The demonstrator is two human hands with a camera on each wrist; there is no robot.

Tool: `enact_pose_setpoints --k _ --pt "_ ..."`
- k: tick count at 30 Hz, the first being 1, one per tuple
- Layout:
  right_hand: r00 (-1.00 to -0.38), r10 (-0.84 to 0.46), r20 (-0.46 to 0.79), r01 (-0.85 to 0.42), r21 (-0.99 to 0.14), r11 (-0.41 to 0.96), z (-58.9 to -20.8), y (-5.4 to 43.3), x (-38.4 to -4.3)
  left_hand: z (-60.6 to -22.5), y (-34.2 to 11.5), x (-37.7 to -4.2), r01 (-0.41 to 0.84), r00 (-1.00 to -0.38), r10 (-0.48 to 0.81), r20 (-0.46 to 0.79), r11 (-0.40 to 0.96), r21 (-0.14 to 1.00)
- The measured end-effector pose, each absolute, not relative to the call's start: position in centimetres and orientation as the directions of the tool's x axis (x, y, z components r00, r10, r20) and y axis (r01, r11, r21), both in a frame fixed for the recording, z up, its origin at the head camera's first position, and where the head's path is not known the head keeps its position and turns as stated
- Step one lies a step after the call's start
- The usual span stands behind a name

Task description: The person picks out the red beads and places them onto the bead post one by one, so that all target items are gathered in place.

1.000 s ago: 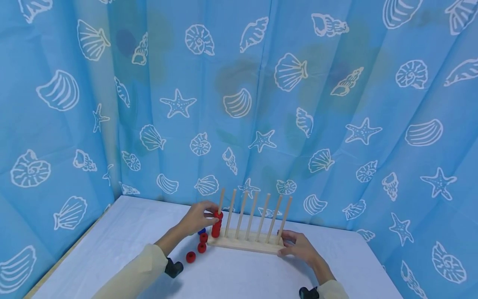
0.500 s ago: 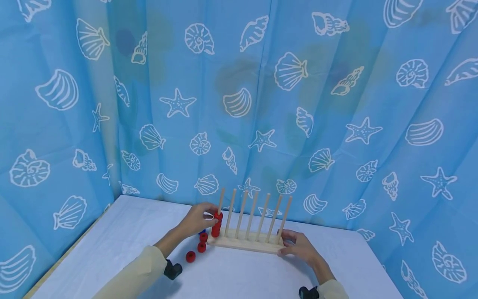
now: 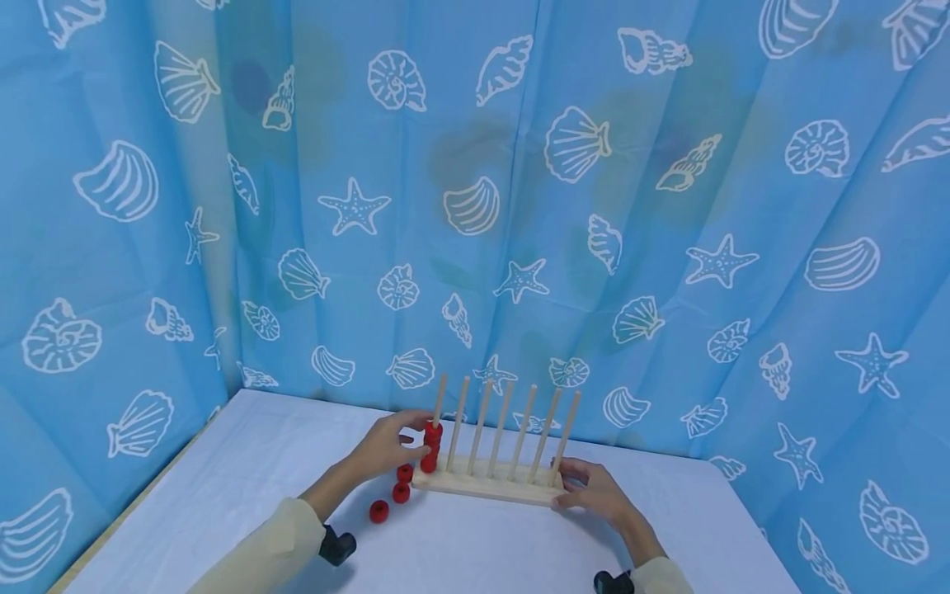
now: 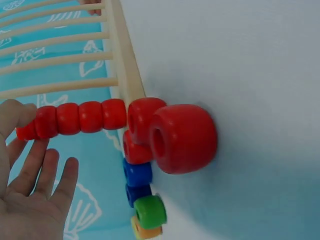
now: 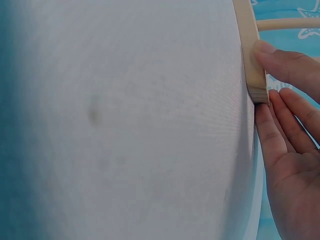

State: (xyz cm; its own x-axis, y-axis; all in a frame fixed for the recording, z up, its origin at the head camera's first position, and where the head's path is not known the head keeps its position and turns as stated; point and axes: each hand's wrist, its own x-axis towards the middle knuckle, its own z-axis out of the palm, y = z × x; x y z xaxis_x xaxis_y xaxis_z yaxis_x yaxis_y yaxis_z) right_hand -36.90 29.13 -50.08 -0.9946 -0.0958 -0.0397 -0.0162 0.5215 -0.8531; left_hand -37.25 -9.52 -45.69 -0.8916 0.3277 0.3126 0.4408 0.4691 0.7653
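Note:
A wooden peg stand (image 3: 490,483) with a row of upright pegs lies across the table. Its leftmost peg carries a stack of red beads (image 4: 80,118). My left hand (image 3: 386,447) is at this stack, thumb and forefinger spread on either side of the upper beads, the other fingers loosely extended. At the stand's far end my right hand (image 5: 295,135) holds the wooden base, thumb on its face and fingertips against its end. Loose red beads (image 3: 401,492) lie left of the stand; the nearest red bead (image 4: 184,139) looks large in the left wrist view.
Beyond the loose red beads, the left wrist view shows blue beads (image 4: 137,172), a green bead (image 4: 150,212) and a yellow bead (image 4: 145,229) in line. The white table (image 3: 475,553) meets a blue shell-print curtain (image 3: 475,124) at its back edge.
The top red bead has settled onto the stack. My left hand has shifted slightly down and left, thumb and forefinger spreading. The right hand stays at the stand's end.

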Motion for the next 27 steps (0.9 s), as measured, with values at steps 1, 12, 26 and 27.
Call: enact_pose_setpoints --k 1,12,26,27 --pt "-0.995 -0.093 -0.042 -0.013 -0.851 0.524 -50.1 29.1 -36.9 -45.9 -9.6 -37.2 0.436 -0.894 0.323 0.310 0.472 0.766" --pt "-0.994 -0.107 -0.037 -0.024 -0.857 0.514 -50.0 29.0 -36.8 -47.7 -11.0 -36.7 0.362 -0.926 0.299 0.231 0.523 0.772" --pt "-0.996 -0.083 -0.044 -0.005 -0.856 0.518 -50.1 29.0 -36.8 -49.4 -12.6 -36.3 0.329 -0.920 0.371 0.127 0.552 0.766" --pt "-0.996 -0.082 -0.045 -0.004 -0.853 0.521 -50.1 29.0 -36.8 -49.6 -12.7 -36.3 0.330 -0.920 0.372 0.126 0.557 0.762"
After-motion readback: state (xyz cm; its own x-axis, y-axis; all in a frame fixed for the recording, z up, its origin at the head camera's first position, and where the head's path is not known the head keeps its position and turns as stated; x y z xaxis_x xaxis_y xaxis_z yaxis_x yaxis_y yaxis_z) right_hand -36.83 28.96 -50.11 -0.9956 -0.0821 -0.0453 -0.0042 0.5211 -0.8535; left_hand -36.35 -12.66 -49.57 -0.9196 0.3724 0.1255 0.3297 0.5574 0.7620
